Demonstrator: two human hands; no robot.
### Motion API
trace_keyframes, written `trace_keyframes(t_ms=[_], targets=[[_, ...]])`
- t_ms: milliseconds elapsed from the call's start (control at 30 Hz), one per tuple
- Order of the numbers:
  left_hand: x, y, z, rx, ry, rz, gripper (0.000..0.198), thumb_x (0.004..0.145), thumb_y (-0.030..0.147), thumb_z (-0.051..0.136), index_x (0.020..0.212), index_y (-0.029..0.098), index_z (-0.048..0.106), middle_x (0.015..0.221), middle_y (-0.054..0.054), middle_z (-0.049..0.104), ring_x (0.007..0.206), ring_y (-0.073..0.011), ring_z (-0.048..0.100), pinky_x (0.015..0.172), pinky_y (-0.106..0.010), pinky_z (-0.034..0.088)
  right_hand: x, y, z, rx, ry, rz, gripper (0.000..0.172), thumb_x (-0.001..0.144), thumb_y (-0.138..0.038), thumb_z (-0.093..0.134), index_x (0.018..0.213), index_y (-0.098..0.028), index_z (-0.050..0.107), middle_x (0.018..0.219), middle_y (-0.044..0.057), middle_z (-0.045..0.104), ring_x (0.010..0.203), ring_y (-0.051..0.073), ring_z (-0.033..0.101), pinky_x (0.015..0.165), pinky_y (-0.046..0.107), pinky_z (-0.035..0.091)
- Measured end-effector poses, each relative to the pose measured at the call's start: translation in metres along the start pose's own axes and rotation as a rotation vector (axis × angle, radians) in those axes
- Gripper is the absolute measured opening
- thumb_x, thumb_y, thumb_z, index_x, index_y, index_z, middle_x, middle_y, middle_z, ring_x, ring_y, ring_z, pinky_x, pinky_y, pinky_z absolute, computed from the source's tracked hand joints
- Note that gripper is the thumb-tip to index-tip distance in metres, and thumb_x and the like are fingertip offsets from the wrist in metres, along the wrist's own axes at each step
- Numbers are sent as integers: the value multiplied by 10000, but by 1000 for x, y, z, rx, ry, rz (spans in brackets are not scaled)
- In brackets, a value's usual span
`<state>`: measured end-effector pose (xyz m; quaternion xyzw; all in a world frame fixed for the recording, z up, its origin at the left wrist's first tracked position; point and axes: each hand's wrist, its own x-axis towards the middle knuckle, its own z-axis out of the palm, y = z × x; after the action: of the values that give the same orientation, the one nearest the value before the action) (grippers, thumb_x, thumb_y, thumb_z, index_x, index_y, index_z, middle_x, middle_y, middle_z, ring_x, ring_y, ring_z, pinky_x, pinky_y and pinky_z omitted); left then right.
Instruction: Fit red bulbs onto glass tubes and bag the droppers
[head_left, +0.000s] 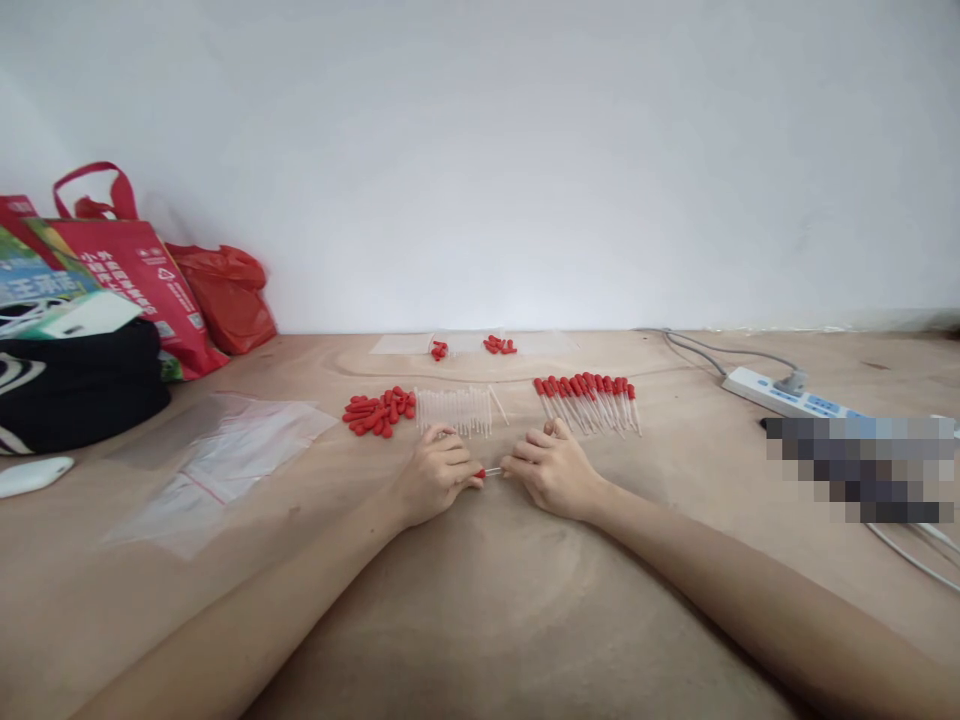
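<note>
Plain red on bulb-shaped rubbery caps (379, 411); cloudy white on thin plastic tubes (454, 408); pale brown grain on flat wooden surface (450, 620); at its left edge, white stripes on rounded black cloth bag (97, 395).

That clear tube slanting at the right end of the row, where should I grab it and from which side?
Probably on the slanted tube, grip the near half, coming from the right. It angles outward, so its near end lies apart from the close-packed row of tubes, with a gap before the red-topped droppers.

Bare hands (433, 478), slender fingers (459, 456); long bare forearms (697, 555)
</note>
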<state>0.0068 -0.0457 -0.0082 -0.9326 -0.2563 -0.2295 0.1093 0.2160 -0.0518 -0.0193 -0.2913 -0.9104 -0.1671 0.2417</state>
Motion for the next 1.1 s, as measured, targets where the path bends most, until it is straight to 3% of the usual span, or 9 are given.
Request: trace_keyframes(t_ms=[100, 200, 300, 400, 533, 733, 900, 1100], targets=[[0, -3, -2, 59, -32, 54, 217, 875, 265, 400, 839, 224, 610, 669, 15, 631, 690, -136, 521, 849, -363, 288, -1, -4, -1, -24, -14, -14, 235, 851, -223, 393, 769, -186, 610, 712, 38, 575, 701, 148, 413, 648, 322, 192], [-4, -7, -3, 104, -25, -58, 261, 849, 330, 439, 1084, 268, 533, 935, -29, 624, 873, -189, 508, 871, -394, 275, -1, 1, -2, -8, -17, 90, 220, 837, -225, 405, 795, -185, 617, 712, 45, 582, 712, 156, 442, 651, 321, 202], [-11, -15, -4, 110, 29, -309, 447, 809, 386, 474, 1219, 218, 415, 1095, -91, 535, 985, -240, 457, 860, -404, 300, -1, 20, -6, 14, 50, 477, 229, 828, -248, 395, 878, -184, 609, 779, 53, 611, 747, 169, 490, 686, 320, 223], [-16, -23, -2, 106, 53, -503, 422, 791, 347, 489, 1180, 192, 435, 1068, -95, 524, 1005, -253, 442, 837, -404, 327, 1, 46, -8, 34, 78, 900, 263, 822, -291, 374, 959, -188, 574, 827, 57, 632, 752, 184, 524, 721, 331, 238], [-18, -30, 2, 100, 24, -590, 325, 767, 311, 512, 1071, 197, 503, 1042, -84, 520, 1012, -249, 438, 820, -399, 345, 6, 68, -1, -14, -3, 1149, 268, 801, -340, 382, 907, -184, 571, 752, 68, 634, 740, 217, 532, 736, 358, 238], [-20, -30, 4, 87, 5, -601, 272, 779, 318, 499, 1002, 170, 551, 1052, -94, 502, 1019, -246, 436, 838, -409, 346, 6, 75, 17, -96, -89, 1161, 198, 760, -280, 413, 837, -173, 561, 719, 71, 628, 777, 233, 533, 760, 375, 216], [-21, -31, 4, 90, 8, -594, 249, 776, 318, 502, 976, 185, 568, 1048, -89, 516, 1031, -250, 438, 853, -425, 323, 5, 72, 16, -99, -100, 1135, 213, 763, -258, 394, 867, -163, 554, 759, 83, 634, 753, 230, 543, 751, 378, 215], [-18, -28, 5, 168, 89, -659, 213, 785, 356, 489, 911, 216, 589, 1008, -78, 560, 992, -258, 448, 811, -435, 296, 24, 51, 22, -70, -61, 949, 202, 769, -259, 396, 848, -178, 563, 808, 77, 639, 778, 220, 543, 749, 372, 220]])
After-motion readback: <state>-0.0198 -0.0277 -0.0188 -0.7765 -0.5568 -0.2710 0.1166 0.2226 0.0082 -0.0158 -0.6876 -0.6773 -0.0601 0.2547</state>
